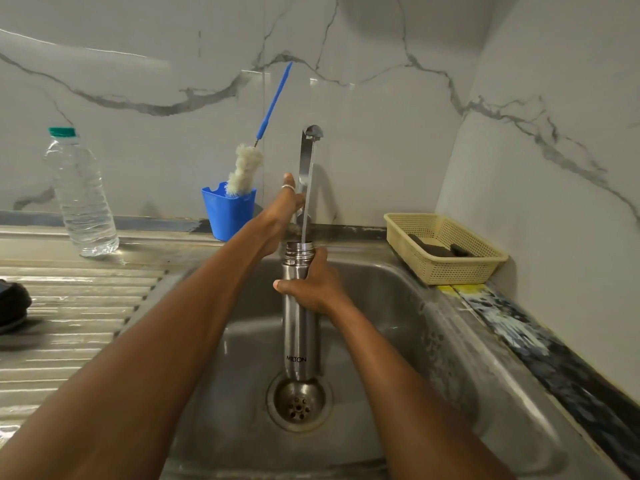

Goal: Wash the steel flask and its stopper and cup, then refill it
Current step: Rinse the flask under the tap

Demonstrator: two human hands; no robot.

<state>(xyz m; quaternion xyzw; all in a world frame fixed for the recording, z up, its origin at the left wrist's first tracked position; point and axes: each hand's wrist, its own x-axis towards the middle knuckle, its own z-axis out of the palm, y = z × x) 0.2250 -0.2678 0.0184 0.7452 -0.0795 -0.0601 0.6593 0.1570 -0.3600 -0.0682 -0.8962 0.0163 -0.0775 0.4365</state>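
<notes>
— Where is the steel flask [300, 341]?
— Upright at frame centre, above the drain of the sink [433, 341], clamped below its neck by the right grip [311, 289], under the stream from the tap [306, 157].
— Its handling?
— Rigid, wet, likely slippery, heavier as filled; a full wrap round the body is advised. The left grip [282, 209] is at the tap, and whether it is closed cannot be told.

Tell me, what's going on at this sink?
A person is filling or rinsing a steel flask. Their right hand grips it near the neck, holding it upright over the sink drain, while a thin stream from the tap runs into its open mouth. Their left hand reaches up to the tap; how it holds it is hidden. A bottle brush stands in a blue cup behind.
</notes>
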